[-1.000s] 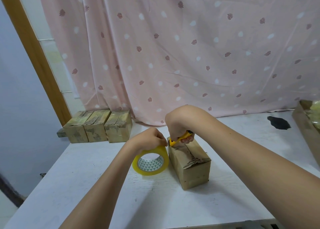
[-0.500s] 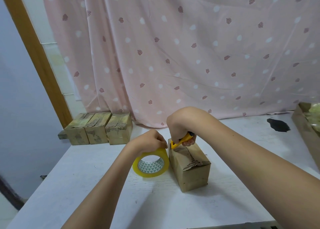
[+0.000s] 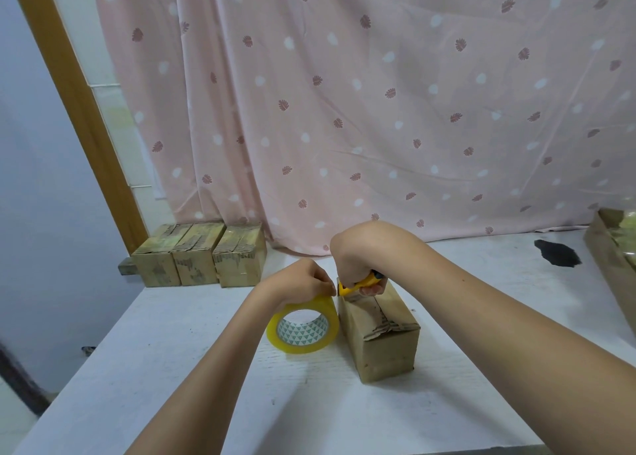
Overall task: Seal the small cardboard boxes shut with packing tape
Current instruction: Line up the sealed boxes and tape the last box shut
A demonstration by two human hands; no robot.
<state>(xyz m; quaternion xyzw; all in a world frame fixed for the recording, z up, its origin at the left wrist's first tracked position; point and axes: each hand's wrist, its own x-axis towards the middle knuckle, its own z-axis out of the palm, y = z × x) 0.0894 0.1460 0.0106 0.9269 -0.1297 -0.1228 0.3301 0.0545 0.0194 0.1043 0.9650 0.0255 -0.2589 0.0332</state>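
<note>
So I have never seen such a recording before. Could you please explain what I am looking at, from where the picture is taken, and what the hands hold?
There is no machine here. A person wears a camera on the head, so you look forward and down at their own two arms. The left hand grips a roll of clear yellowish packing tape standing on edge on the white table. The right hand holds a yellow cutter at the far top edge of a small cardboard box, close to the roll. Three more small boxes stand in a row at the back left, before a pink curtain. Part of another carton shows at the right edge.
</note>
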